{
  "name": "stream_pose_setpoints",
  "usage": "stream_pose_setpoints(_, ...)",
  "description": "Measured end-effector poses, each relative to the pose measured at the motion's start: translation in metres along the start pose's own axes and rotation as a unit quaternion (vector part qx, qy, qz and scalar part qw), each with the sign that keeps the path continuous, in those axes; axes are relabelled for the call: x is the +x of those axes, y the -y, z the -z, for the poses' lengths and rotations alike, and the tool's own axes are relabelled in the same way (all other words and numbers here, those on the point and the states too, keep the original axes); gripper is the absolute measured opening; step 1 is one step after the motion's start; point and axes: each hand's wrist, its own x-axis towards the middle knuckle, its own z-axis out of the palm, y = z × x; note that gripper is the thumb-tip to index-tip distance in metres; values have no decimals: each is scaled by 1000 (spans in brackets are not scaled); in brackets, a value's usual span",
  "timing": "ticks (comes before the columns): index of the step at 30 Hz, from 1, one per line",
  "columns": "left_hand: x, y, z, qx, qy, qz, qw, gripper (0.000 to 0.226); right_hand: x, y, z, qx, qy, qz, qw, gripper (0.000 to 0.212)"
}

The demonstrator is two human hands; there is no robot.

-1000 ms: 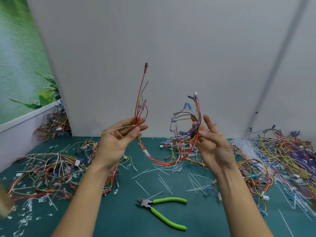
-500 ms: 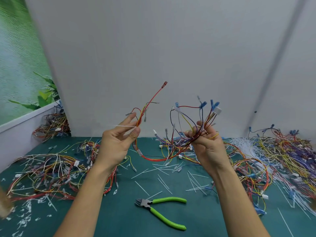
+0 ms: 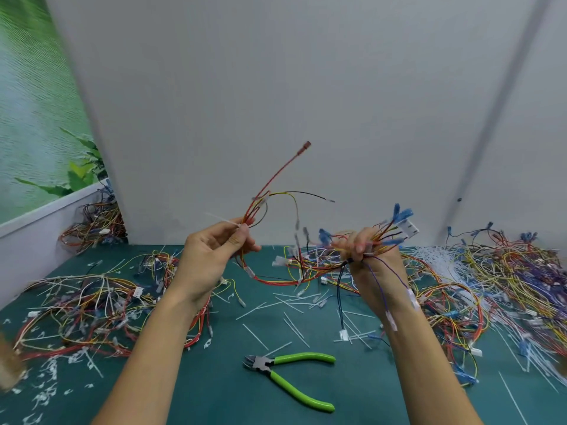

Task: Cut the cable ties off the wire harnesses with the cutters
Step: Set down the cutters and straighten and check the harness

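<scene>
The limp, light harness [image 3: 282, 171] is pinched by the left hand [image 3: 211, 259] beside what seems its tie [image 3: 223, 221], the best hold, its ends clenched in the right hand [image 3: 376, 265].

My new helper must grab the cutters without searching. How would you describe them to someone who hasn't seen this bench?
Find the green table and look between the person's forearms, close to the camera. The cutters lie there, jaws toward the left. Their lime-green handles set them apart from thin wires and white tie offcuts.
</scene>
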Motion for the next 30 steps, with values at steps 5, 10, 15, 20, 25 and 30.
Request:
stream_pose_setpoints(5, 1, 1, 0, -50, -18, 11, 999, 26, -8, 13, -4, -247, 58, 17, 967, 31)
stream_pose_setpoints(10, 3, -1, 3, -39, -86, -10, 995, 22, -9, 20, -11, -474, 148, 107, 861, 46)
stream_pose_setpoints(15, 5, -5, 5, -32, -165, -41, 985, 20, -10, 19, -13, -567, 180, 135, 793, 38)
stream_pose_setpoints(20, 5, -9, 10, -46, -187, -56, 980, 27, -8, 14, -8, -515, 143, 91, 841, 43)
stream_pose_setpoints(25, 6, -8, 11, -37, -198, -59, 978, 21, -6, 7, -1, -498, 75, -41, 863, 50)
stream_pose_setpoints(30, 6, -7, 9, -48, -186, -60, 980, 25, -6, 1, 5, -445, 64, -127, 884, 43)
